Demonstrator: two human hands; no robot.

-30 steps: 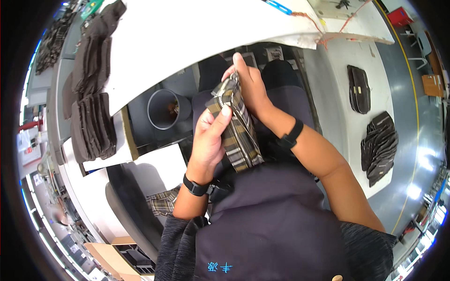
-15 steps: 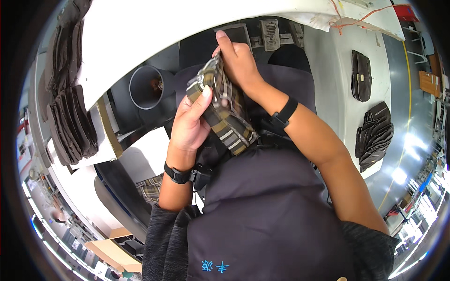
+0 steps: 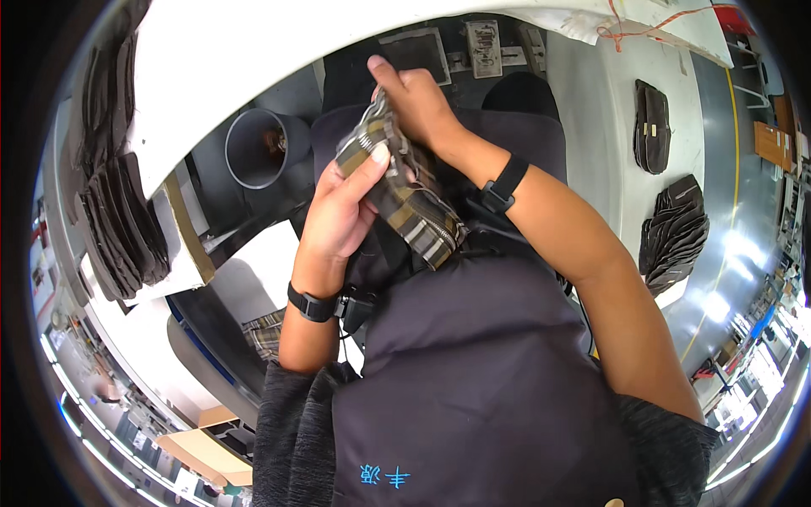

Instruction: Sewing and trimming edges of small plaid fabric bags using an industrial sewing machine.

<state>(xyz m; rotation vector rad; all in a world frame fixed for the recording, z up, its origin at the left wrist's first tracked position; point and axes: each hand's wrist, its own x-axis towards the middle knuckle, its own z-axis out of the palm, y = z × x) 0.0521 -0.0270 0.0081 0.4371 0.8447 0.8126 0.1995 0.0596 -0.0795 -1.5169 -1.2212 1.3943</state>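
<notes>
Over my lap, both my hands close on a plaid pouch (image 3: pixel 404 196) with a zipper along its edge. My left hand (image 3: pixel 342 211) wraps its lower side, thumb pressed flat on the fabric. My right hand (image 3: pixel 420 101) pinches the top end, fingers curled tight in a shut grip. Left of the pouch stands a grey bin (image 3: pixel 258 150) under the white desk (image 3: pixel 220 51). Dark pieces (image 3: pixel 127 220) are stacked on the desk at my left, more (image 3: pixel 676 232) at my right.
</notes>
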